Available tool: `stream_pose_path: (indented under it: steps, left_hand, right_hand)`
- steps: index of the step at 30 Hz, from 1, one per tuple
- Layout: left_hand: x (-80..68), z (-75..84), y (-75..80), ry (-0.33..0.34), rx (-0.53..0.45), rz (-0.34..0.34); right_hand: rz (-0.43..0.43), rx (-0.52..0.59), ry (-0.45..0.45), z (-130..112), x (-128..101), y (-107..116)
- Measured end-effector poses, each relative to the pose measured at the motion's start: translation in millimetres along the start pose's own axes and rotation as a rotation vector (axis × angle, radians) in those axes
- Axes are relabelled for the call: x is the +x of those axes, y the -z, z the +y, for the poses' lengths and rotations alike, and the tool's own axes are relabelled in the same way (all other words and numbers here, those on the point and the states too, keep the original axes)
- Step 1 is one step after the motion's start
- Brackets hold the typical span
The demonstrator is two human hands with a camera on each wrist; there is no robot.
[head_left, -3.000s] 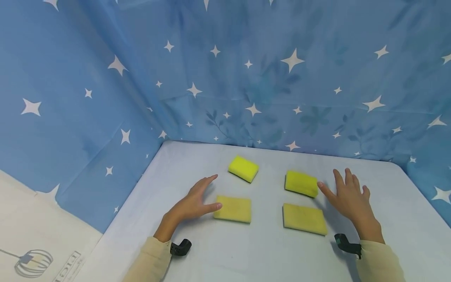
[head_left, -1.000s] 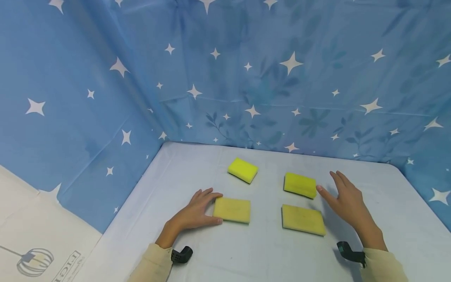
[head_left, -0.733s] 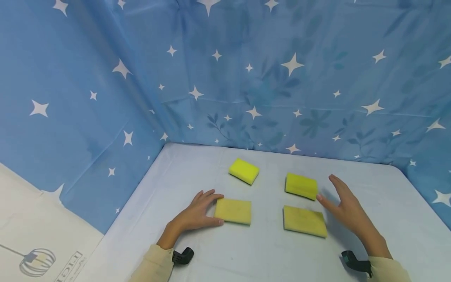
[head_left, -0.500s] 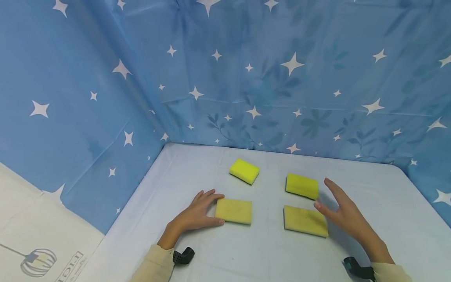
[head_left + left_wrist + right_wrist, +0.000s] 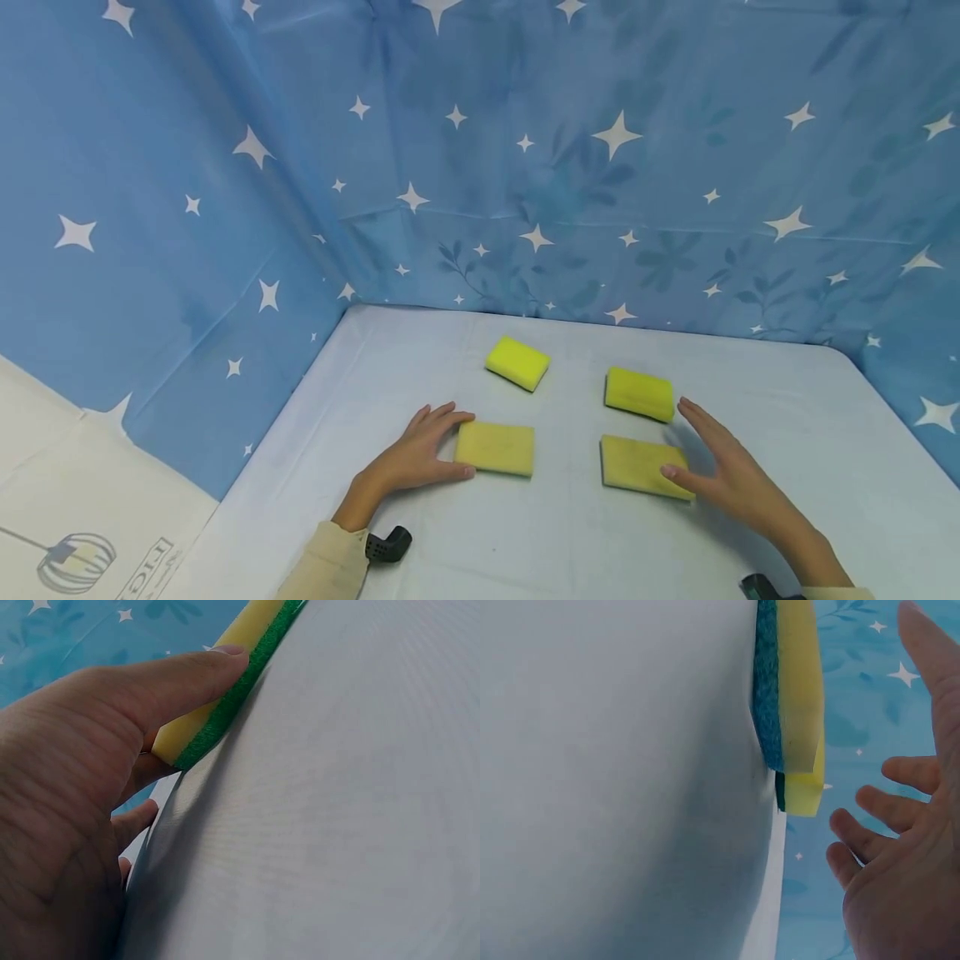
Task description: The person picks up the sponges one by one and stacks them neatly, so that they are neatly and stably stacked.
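Note:
My left hand (image 5: 416,454) pinches the left end of the near-left sponge (image 5: 502,450), with the thumb on its near edge and a finger at its far corner. The left wrist view shows this sponge (image 5: 206,724) as yellow foam on a green scouring layer, flat on the table. My right hand (image 5: 723,475) hovers with fingers spread at the right end of the near-right sponge (image 5: 637,463), its thumb overlapping that end in the head view. In the right wrist view the near-right sponge (image 5: 799,690) has a blue-green scouring layer, and a gap shows between it and the hand (image 5: 907,847).
Two brighter yellow sponges lie farther back, one tilted at the left (image 5: 517,363) and one at the right (image 5: 640,393). The white-covered table (image 5: 540,542) meets a blue star-patterned curtain (image 5: 480,167) behind. A pale printed cloth (image 5: 75,467) hangs at the left.
The left hand has come down onto the near-left sponge and taken its end between thumb and finger. The right hand has moved from beside the far-right sponge toward the near-right one. The sponges stay put.

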State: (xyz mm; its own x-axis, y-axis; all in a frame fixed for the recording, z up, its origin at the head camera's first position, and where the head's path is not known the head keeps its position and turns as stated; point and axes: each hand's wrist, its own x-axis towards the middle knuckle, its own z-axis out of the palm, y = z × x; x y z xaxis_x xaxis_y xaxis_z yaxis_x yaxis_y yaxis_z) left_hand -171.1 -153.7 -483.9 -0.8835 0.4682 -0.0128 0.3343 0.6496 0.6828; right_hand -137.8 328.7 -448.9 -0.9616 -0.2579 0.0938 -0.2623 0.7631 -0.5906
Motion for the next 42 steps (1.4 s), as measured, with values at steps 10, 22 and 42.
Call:
stream_pose_path:
  steps: [10,22,42]
  left_hand:
    - [-1.6,1.3,0.5,0.023,0.002,-0.003]
    - [-0.4,-1.3,-0.5,0.022,0.020,0.005]
    - [-1.4,0.8,1.5,0.023,-0.013,-0.003]
  right_hand:
    - [-0.002,-0.048,0.011,-4,-7,-8]
    - [-0.052,-0.099,0.030,-3,-8,-12]
    - [-0.059,-0.103,0.051,0,-6,-16]
